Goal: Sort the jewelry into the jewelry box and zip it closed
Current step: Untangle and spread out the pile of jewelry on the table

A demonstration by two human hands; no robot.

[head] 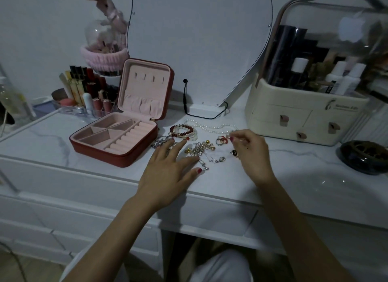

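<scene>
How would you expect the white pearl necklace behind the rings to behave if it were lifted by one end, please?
The white pearl necklace lies in a loose, curving line on the white marble-look tabletop, so it would probably hang limp and swing. Its round beads look smooth, so it may slide through the fingers. It could also drag the small rings lying close by.

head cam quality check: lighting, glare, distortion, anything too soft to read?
Head view: dim, bluish, low contrast; wide-angle bends the desk edge and cosmetic organizer; glare patch on its clear lid; small jewelry pile soft, pieces hard to separate; jewelry box and both hands readable.
</scene>
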